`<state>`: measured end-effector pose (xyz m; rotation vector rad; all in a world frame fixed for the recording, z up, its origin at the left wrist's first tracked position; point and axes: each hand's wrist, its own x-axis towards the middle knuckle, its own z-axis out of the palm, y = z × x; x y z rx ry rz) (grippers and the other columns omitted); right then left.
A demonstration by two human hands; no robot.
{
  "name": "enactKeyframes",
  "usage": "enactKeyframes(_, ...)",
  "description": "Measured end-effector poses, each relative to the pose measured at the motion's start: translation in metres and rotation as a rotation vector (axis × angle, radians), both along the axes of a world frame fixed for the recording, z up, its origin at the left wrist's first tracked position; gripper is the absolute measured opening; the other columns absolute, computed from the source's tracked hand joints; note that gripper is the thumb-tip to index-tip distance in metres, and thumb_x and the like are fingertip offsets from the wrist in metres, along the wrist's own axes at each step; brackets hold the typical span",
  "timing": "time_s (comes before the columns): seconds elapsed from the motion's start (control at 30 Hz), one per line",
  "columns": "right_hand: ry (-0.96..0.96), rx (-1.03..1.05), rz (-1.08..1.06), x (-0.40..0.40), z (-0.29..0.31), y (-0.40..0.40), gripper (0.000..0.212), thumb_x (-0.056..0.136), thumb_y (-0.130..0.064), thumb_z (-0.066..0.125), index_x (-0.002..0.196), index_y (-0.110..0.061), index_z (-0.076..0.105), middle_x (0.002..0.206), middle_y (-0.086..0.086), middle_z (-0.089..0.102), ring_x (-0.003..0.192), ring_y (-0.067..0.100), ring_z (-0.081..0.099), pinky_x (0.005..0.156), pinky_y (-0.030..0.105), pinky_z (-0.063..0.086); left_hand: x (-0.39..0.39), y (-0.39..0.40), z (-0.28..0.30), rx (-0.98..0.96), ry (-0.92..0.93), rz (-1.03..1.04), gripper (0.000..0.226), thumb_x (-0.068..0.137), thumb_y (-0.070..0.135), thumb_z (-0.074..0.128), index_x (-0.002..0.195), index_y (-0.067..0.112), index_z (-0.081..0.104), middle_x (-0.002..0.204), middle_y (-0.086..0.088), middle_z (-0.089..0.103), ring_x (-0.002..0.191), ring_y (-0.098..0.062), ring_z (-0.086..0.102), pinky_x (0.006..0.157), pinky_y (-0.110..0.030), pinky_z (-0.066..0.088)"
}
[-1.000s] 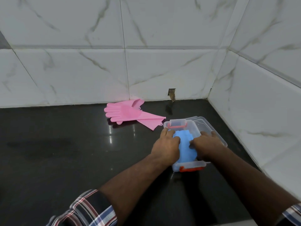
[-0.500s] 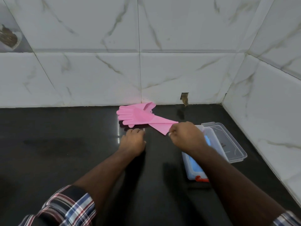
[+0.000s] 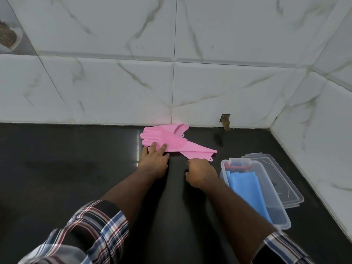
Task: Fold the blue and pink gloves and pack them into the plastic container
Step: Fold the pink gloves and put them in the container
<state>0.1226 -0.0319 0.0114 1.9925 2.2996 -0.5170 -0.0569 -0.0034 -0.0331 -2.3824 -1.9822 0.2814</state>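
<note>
The pink gloves (image 3: pixel 171 141) lie flat on the black counter near the back wall, fingers pointing left and cuffs to the right. My left hand (image 3: pixel 155 161) rests with spread fingers on the glove fingers. My right hand (image 3: pixel 201 173) is curled at the cuff end, and its fingertips seem to pinch the cuff edge. The folded blue gloves (image 3: pixel 247 189) lie inside the clear plastic container (image 3: pixel 282 223) at the right, which has a red latch at its far end.
The container's clear lid (image 3: pixel 285 193) lies on the counter against the container's right side. White marble-tiled walls (image 3: pixel 228 88) close the counter at the back and right. A small hole (image 3: pixel 225 121) shows in the back wall's base.
Both hands left the container with the blue gloves in it and moved to the pink gloves. My left hand now lies on the glove fingers and my right hand is at the cuff.
</note>
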Motion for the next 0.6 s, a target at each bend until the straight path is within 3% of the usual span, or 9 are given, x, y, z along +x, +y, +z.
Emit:
enactKeyframes(0.1,0.101,0.002,-0.041,0.001,-0.006,0.002,0.029,0.084,-0.028,0.057,0.110,-0.017,0.063,0.115,0.006,0.066,0.109,0.029,0.061,0.093,0.041,0.052,0.001,0.006,0.004,0.017,-0.037,0.013,0.052,0.098,0.033,0.042,0.148,0.021,0.039,0.164,0.000,0.023,0.149,-0.036,0.018,0.116,-0.057,0.017)
enactKeyframes(0.17,0.226,0.032,-0.082,0.002,-0.008,0.002,0.040,0.084,-0.031,0.060,0.123,-0.020,0.060,0.123,0.004,0.066,0.116,0.028,0.059,0.098,0.039,0.049,0.001,0.007,0.012,0.105,-0.124,-0.003,0.050,0.096,0.026,0.044,0.146,0.019,0.042,0.160,0.001,0.033,0.145,-0.032,0.028,0.114,-0.054,0.021)
enactKeyframes(0.23,0.340,0.088,-0.137,0.003,-0.006,0.001,0.054,0.087,-0.031,0.062,0.139,-0.022,0.049,0.132,0.003,0.062,0.122,0.024,0.057,0.102,0.038,0.046,-0.002,0.006,0.026,0.225,-0.226,-0.049,0.040,0.096,0.025,0.047,0.135,0.019,0.055,0.149,0.002,0.048,0.136,-0.028,0.041,0.110,-0.050,0.027)
enactKeyframes(0.3,0.383,0.191,-0.193,0.004,-0.005,-0.001,0.058,0.088,-0.029,0.064,0.141,-0.024,0.044,0.130,0.001,0.062,0.117,0.022,0.059,0.099,0.041,0.049,-0.011,0.001,0.037,0.322,-0.300,-0.133,0.030,0.092,0.027,0.052,0.118,0.020,0.066,0.129,0.004,0.064,0.122,-0.023,0.055,0.104,-0.046,0.035)
enactKeyframes(0.4,0.295,0.364,-0.181,0.002,-0.006,-0.007,0.059,0.084,-0.029,0.069,0.137,-0.024,0.043,0.124,0.000,0.061,0.111,0.020,0.060,0.091,0.040,0.054,-0.030,-0.016,0.043,0.349,-0.424,-0.248,0.019,0.086,0.021,0.059,0.098,0.017,0.073,0.099,0.001,0.073,0.096,-0.024,0.067,0.086,-0.039,0.050)
enactKeyframes(0.5,0.108,0.376,-0.111,-0.001,-0.013,-0.015,0.055,0.083,-0.031,0.071,0.133,-0.022,0.050,0.124,0.004,0.054,0.111,0.022,0.054,0.088,0.038,0.054,-0.039,-0.042,0.040,0.250,-0.555,-0.159,0.015,0.089,0.013,0.057,0.098,0.016,0.067,0.100,-0.002,0.068,0.091,-0.022,0.063,0.081,-0.035,0.050)
enactKeyframes(0.6,-0.058,0.384,-0.017,-0.001,-0.020,-0.024,0.033,0.089,-0.029,0.060,0.120,-0.020,0.065,0.119,0.006,0.056,0.106,0.024,0.053,0.085,0.037,0.053,-0.047,-0.066,0.033,0.192,-0.646,-0.085,0.021,0.084,0.010,0.054,0.103,0.019,0.057,0.104,0.002,0.059,0.091,-0.018,0.056,0.078,-0.034,0.047)
